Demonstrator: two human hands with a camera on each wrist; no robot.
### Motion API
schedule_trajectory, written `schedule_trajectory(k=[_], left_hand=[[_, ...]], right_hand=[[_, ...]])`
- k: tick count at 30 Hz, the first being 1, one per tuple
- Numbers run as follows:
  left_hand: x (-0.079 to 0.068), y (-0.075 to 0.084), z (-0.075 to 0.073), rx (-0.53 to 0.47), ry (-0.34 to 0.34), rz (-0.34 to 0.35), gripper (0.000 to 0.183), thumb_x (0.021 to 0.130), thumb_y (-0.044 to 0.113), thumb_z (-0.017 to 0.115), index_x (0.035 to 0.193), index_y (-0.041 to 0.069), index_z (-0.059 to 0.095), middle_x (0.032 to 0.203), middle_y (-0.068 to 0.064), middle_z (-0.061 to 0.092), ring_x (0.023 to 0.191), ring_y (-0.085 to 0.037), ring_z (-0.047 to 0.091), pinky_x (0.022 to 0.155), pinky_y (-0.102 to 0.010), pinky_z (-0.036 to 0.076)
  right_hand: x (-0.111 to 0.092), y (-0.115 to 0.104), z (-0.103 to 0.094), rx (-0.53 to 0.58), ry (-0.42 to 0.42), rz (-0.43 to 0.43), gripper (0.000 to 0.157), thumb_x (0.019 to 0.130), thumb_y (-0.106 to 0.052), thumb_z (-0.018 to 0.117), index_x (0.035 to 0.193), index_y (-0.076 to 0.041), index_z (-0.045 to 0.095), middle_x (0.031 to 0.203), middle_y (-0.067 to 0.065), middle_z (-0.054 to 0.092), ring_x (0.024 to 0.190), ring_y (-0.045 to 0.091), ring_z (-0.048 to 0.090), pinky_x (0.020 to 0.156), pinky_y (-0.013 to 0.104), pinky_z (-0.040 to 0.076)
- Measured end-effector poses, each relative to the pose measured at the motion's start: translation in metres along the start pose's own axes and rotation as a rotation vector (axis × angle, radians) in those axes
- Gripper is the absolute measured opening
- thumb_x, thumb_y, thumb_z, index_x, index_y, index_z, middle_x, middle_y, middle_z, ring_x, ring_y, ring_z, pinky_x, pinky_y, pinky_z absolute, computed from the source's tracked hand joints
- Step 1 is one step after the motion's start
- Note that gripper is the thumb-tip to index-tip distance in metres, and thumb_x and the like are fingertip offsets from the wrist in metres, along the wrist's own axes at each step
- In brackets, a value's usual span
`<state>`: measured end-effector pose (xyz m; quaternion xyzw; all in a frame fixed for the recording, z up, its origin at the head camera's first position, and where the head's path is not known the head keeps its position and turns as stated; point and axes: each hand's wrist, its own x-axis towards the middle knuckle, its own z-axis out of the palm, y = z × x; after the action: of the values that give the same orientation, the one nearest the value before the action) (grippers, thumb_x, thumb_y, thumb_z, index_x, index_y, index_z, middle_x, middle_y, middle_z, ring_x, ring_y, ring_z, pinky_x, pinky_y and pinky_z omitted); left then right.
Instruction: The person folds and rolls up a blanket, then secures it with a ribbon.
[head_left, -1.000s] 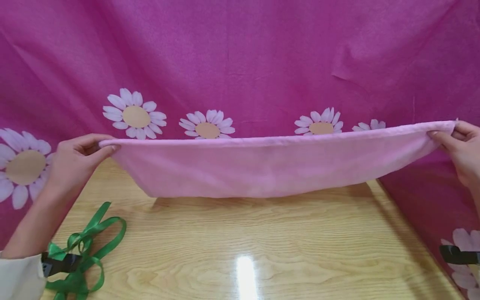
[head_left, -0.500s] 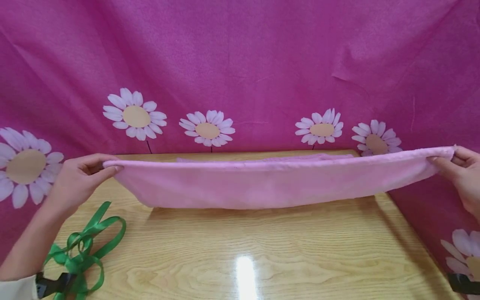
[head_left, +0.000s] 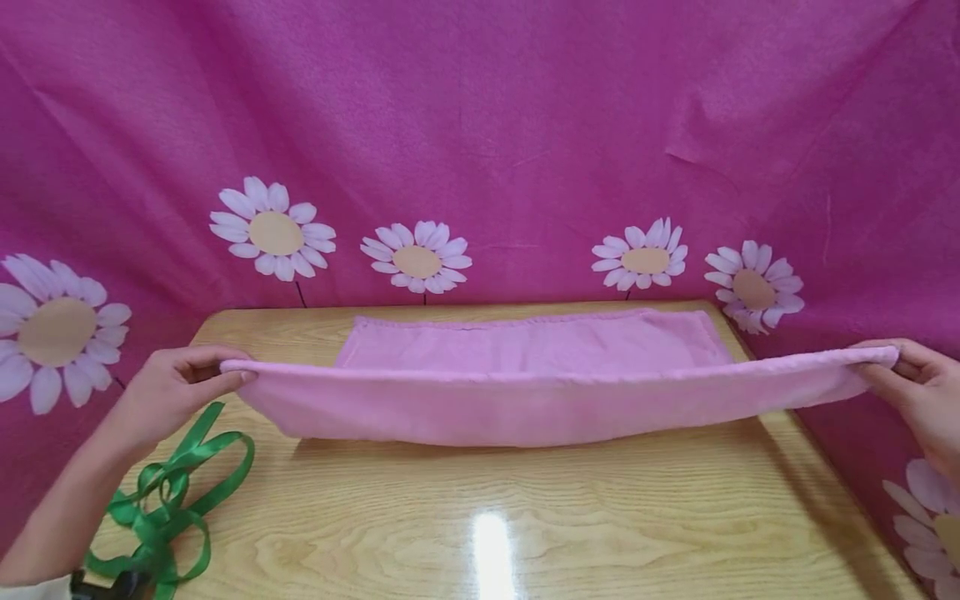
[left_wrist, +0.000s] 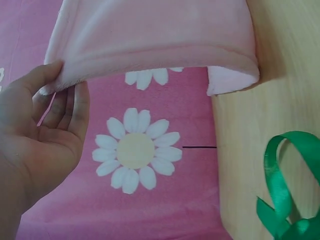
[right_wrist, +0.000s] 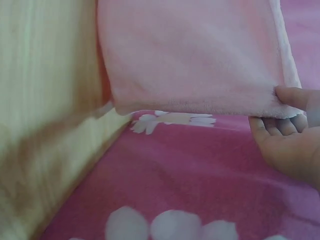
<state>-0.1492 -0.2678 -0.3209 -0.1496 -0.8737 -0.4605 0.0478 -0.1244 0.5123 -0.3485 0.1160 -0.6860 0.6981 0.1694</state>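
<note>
A soft pink towel [head_left: 517, 408] is stretched wide across the head view, its near edge raised and its far part lying on the table. My left hand [head_left: 176, 387] pinches the left corner of that raised edge between thumb and fingers. At the other end my right hand [head_left: 918, 392] pinches the right corner the same way. In the left wrist view the towel [left_wrist: 155, 35] curves down from the left hand [left_wrist: 47, 115] toward the wood. The right wrist view has the right hand [right_wrist: 290, 135] with its thumb on top of the towel [right_wrist: 195, 55] and its fingers beneath.
A tangle of green ribbon [head_left: 161, 508] lies on the wooden table [head_left: 600, 517] at the left, below the left hand. A magenta curtain [head_left: 480, 125] with white daisies hangs behind the table and along its sides.
Both hands have come down and slightly nearer, lowering the towel's raised edge. The towel's far part, hidden a second ago, now shows flat on the table behind it.
</note>
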Motion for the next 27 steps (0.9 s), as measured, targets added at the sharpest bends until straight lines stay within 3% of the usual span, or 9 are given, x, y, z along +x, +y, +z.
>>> schedule_trajectory(k=[6, 10, 17, 22, 27], left_hand=[[-0.008, -0.006, 0.005, 0.006, -0.085, -0.032, 0.014, 0.095, 0.007, 0.068, 0.107, 0.001, 0.072, 0.092, 0.002, 0.07, 0.073, -0.013, 0.06, 0.064, -0.022, 0.05], [-0.013, -0.012, 0.007, -0.043, -0.158, -0.067, 0.015, 0.097, 0.007, 0.065, 0.108, 0.0, 0.071, 0.095, 0.001, 0.069, 0.076, -0.014, 0.061, 0.065, -0.024, 0.051], [-0.023, -0.029, 0.013, -0.095, -0.276, -0.089, 0.013, 0.097, 0.003, 0.063, 0.106, -0.001, 0.071, 0.096, 0.001, 0.068, 0.081, -0.011, 0.06, 0.069, -0.024, 0.052], [-0.031, -0.038, 0.017, -0.143, -0.393, -0.11, 0.012, 0.098, 0.005, 0.062, 0.105, 0.003, 0.071, 0.095, -0.001, 0.066, 0.083, -0.011, 0.057, 0.071, -0.026, 0.051], [-0.041, -0.046, 0.025, -0.232, -0.536, -0.099, 0.013, 0.099, 0.005, 0.06, 0.104, 0.007, 0.071, 0.094, -0.003, 0.065, 0.084, -0.012, 0.055, 0.069, -0.029, 0.05]], right_hand=[[-0.019, -0.002, 0.003, -0.061, -0.017, 0.025, 0.045, 0.092, 0.024, 0.045, 0.103, -0.007, 0.075, 0.095, -0.006, 0.075, 0.089, -0.002, 0.067, 0.075, 0.009, 0.048], [-0.028, 0.003, -0.001, -0.126, -0.026, 0.047, 0.043, 0.092, 0.023, 0.048, 0.101, -0.009, 0.076, 0.094, -0.008, 0.075, 0.089, -0.004, 0.066, 0.074, 0.009, 0.048], [-0.044, 0.018, -0.003, -0.012, -0.046, 0.064, 0.042, 0.092, 0.026, 0.044, 0.1, -0.001, 0.075, 0.094, 0.0, 0.075, 0.089, 0.002, 0.068, 0.076, 0.013, 0.05], [-0.058, 0.021, -0.009, -0.14, -0.053, 0.129, 0.044, 0.091, 0.025, 0.047, 0.097, -0.008, 0.076, 0.091, -0.007, 0.074, 0.087, -0.003, 0.067, 0.072, 0.01, 0.049], [-0.07, 0.026, -0.011, -0.441, -0.026, 0.147, 0.049, 0.089, 0.022, 0.052, 0.092, -0.02, 0.077, 0.082, -0.015, 0.07, 0.07, -0.009, 0.059, 0.055, 0.01, 0.043]])
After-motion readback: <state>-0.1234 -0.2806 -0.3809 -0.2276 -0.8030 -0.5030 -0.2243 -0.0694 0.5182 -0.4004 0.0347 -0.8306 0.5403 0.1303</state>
